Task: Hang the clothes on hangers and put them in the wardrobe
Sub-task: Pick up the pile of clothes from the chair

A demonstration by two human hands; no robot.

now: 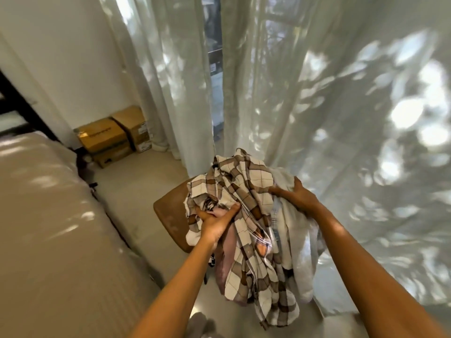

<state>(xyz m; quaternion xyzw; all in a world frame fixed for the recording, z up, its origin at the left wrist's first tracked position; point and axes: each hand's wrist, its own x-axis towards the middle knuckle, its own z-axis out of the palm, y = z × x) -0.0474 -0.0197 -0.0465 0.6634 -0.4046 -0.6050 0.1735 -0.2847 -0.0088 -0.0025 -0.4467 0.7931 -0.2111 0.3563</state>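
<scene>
Behind both hands, sheer white curtains (341, 118) fill the far side, dappled with light. Off to the left of the left hand lies a beige bed (48, 215). Directly under the hands sits the pile of clothes: a brown-and-cream plaid shirt (244, 181) heaped on top, a white garment (300, 240) beneath the right hand and hanging down below it, and a pink garment (227, 254) trailing under the left wrist. The pile rests on a brown stool (170, 211), whose bare seat shows just left of the left hand. Well beyond the left hand, cardboard boxes (114, 135) stand by the wall. The left hand (217, 223) has its fingers curled into the plaid and pink cloth, thumb laid across it. The right hand (297, 196) lies over the pile's top, thumb on the plaid, fingers bent over the white cloth; whether it grips cannot be told.
</scene>
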